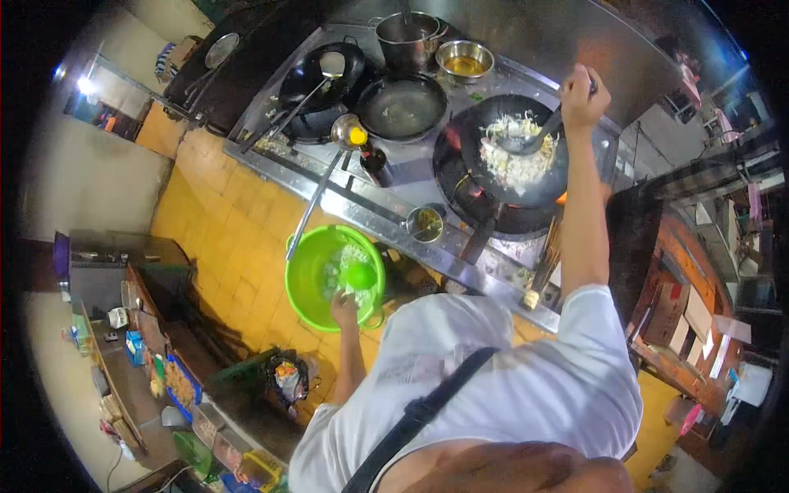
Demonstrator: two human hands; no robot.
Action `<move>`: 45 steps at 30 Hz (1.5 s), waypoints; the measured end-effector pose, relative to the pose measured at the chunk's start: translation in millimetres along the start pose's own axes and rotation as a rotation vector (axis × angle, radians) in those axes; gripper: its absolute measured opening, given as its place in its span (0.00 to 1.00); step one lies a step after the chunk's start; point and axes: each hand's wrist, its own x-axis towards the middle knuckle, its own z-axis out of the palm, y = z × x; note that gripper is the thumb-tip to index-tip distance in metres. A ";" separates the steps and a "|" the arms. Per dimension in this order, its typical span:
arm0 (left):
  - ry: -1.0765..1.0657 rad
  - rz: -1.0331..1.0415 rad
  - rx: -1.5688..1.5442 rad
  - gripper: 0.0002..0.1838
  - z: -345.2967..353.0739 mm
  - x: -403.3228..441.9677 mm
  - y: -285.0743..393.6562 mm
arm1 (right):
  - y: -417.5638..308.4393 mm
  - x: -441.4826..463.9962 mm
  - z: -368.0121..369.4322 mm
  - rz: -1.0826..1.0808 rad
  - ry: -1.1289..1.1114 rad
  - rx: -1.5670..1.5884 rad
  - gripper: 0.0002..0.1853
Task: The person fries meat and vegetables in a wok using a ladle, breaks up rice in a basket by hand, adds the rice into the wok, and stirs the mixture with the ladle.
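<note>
High on the right, my right hand (585, 99) is closed round the handle of a dark ladle (523, 145). The ladle's bowl rests in white and pale yellow food (518, 168) inside a black wok (481, 131) on the stove. Orange flame shows at the wok's lower right side. Lower down, my left hand (344, 309) is at the near rim of a bright green basin (300, 283), its fingers closed near a round green scoop (360, 276). Whitish food (352, 251) lies in the basin. Whether the fingers hold the scoop's handle cannot be made out.
On the stove stand a steel pot (408, 53), a bowl of yellow liquid (465, 61), another black wok (403, 107), a bottle (375, 164) and a small steel cup (426, 223). A long-handled ladle (316, 205) reaches over the stove's edge. Cluttered shelves (152, 394) stand at the left.
</note>
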 end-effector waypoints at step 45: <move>-1.396 -0.525 0.217 0.11 163.5 -197.8 285.8 | -205.7 -229.6 -107.3 0.812 -0.867 -1.268 0.27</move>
